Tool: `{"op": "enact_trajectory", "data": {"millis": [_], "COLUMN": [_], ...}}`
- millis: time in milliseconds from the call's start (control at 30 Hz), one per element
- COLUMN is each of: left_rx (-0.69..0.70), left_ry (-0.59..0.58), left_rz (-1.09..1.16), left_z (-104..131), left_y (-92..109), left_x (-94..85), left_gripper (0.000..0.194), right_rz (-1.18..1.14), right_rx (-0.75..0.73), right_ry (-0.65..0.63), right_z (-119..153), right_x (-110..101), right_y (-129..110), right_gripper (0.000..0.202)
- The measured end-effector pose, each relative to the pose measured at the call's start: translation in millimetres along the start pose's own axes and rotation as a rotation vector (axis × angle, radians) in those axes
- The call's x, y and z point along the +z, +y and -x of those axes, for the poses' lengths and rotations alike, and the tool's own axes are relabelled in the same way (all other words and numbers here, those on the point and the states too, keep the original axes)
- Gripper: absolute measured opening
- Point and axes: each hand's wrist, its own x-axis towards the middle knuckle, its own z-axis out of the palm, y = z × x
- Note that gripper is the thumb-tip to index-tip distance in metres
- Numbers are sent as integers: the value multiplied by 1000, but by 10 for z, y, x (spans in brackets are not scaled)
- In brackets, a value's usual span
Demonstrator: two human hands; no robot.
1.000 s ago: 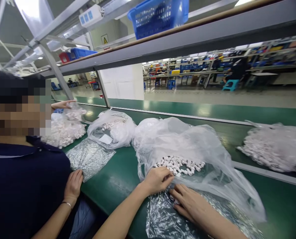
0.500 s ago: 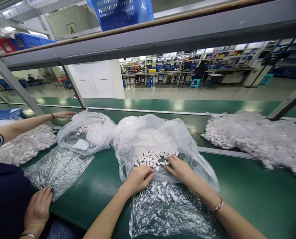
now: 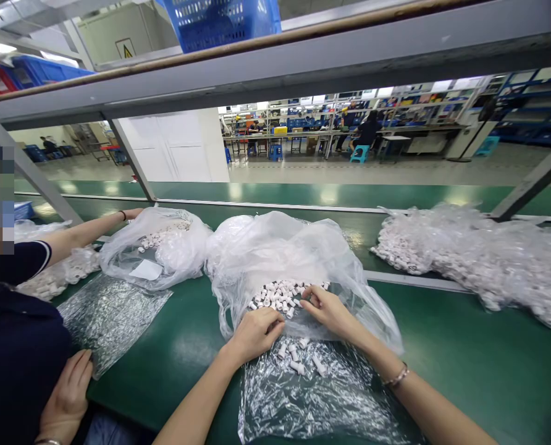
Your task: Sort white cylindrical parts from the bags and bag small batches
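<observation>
My left hand rests at the near edge of a large clear plastic bag, its fingers curled together; anything inside them is hidden. Inside the bag's mouth lies a heap of small white tubular fittings. Over the right side of this heap is my right hand, with thumb and index finger bent and a gap between them. Nothing shows in that gap. Just below my hands, several loose white fittings lie on a flat clear plastic bag.
A co-worker at left reaches behind another open bag of fittings. More bagged fittings lie at right on the green bench. Overhead runs a shelf holding a blue basket.
My right hand has drawn slightly left and its fingers are more bent. My left hand stays in place. The co-worker has leaned forward, reaching farther behind the left bag.
</observation>
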Motion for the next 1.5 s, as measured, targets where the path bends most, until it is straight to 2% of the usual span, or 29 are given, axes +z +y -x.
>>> {"op": "enact_trajectory", "data": {"millis": [67, 133, 200, 300, 367, 433, 533, 600, 667, 767, 833, 900, 1000, 1100, 1167, 1233, 1300, 1367, 1433, 1500], "left_rx": [-5, -11, -18, -24, -27, -31, -57, -77, -85, -77, -74, -75, -81, -69, -54, -49, -57, -73, -90, -103], "left_ry": [0, -2, -4, -12, -21, -28, -45, -55, -53, -44, -46, -50, -44, -26, -17, -15, -25, -46, -62, -60], "left_rz": [-1, 0, 2, 2, 1, 2, -2, -13, -21, -8, 9, 25, 44, 50, 48, 49, 49, 43, 35, 31], "left_z": [-1, -2, -2, -6, -12, -19, -28, -31, -33, -32, -30, -30, -32, -35, -36, -37, -37, -37, -36, -34], "left_y": [-2, -6, -7, 12, 42, 85, 156, 191, 209, 206, 194, 182, 173, 179, 189, 199, 206, 208, 203, 193], "left_x": [0, 0, -3, -16, -37, -68, -119, -142, -153, -157, -154, -149, -137, -134, -141, -153, -163, -167, -164, -155], "left_gripper": [15, 15, 16, 18, 19, 21, 22, 23, 24, 24, 23, 23, 22, 20, 21, 21, 21, 21, 21, 20], "right_rz": [175, 159, -40, -416, -496, -403, -36, 174, 207, -52, -320, -434, -330, -37, 193, 300, 203, -59, -377, -564], "right_rx": [-26, -12, 36, 93, 90, 38, -69, -127, -129, -36, 46, 81, 47, -16, -48, -59, -55, -13, 49, 83], "right_ry": [55, 43, -8, -158, -221, -186, -75, -52, -65, -86, -158, -205, -123, -1, 17, -3, -20, -84, -201, -283], "right_z": [-12, -11, 7, 50, 68, 70, 60, 54, 47, 30, 20, 7, -35, -101, -135, -145, -126, -84, -37, -14], "right_x": [111, 129, 50, -121, -158, -92, 130, 258, 302, 193, 64, -34, -31, 129, 238, 279, 227, 103, -31, -108], "right_y": [33, 23, -35, -152, -192, -178, -86, -27, -5, -55, -119, -172, -172, -85, -25, -1, -28, -97, -175, -227], "right_gripper": [34, 34, 40, 55, 59, 54, 42, 39, 38, 45, 55, 62, 56, 41, 38, 39, 41, 48, 57, 63]}}
